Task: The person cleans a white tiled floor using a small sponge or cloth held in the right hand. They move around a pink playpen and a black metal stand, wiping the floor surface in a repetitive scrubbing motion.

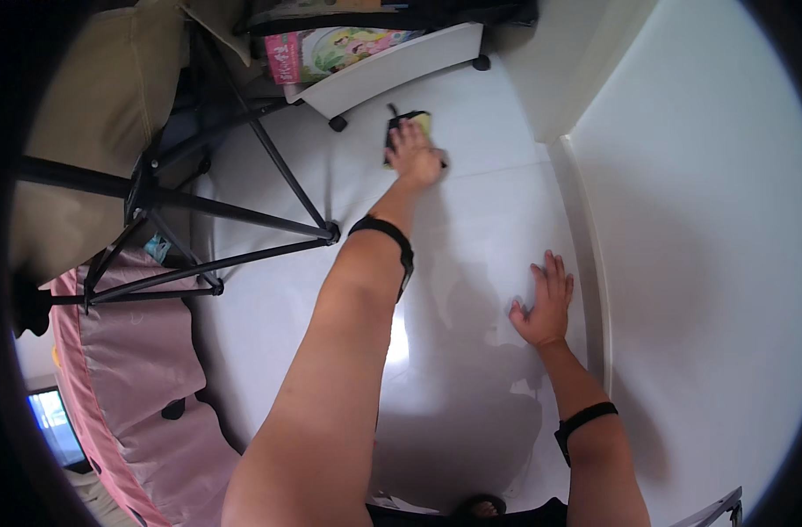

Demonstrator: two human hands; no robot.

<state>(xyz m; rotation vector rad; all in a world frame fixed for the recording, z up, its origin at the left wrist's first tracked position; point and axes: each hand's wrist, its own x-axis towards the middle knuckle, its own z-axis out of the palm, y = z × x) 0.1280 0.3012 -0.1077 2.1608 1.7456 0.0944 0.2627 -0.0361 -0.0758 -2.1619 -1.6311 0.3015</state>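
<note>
At the far left of the white floor [480,206], a lit screen [57,426] shows beyond a draped pink cover [146,351], which lies along the floor's left edge. Above it hangs a tan fabric seat [89,97], with a black folding frame [243,211] whose crossed bars reach rightward over the floor. At the floor's far edge stands a low white bin [401,66] on dark casters, with a pink and green illustrated box [348,51] in it. Just in front of the bin's near side, the left hand [416,158] lies palm down, fingers slightly parted, on a black and yellow cloth [423,122] that rests on the floor. Its arm wears a black band [385,227]. At the lower middle, a foot in a dark slipper [481,506] shows partly. The right hand [548,307] is spread, palm down, thumb out, on the floor near its right edge, just beside the baseboard [589,263] of the white wall [708,211].
</note>
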